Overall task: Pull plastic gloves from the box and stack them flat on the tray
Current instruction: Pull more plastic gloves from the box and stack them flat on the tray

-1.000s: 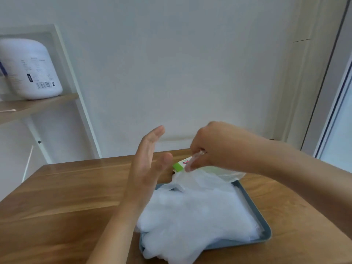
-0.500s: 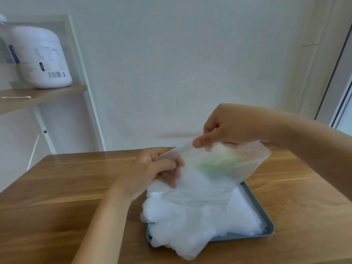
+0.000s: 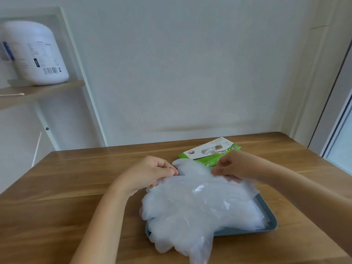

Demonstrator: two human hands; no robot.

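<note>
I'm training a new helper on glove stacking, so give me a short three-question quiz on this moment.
1. True or false: the left hand and the right hand each pinch the far edge of the top glove.
2. Where does the green box lie relative to the tray? A: inside it. B: on the table, beyond it. C: on a shelf.
3. Fill the gap: the glove pile overhangs the tray's ___ edge (near or far).
Key: 1 true; 2 B; 3 near.
</note>
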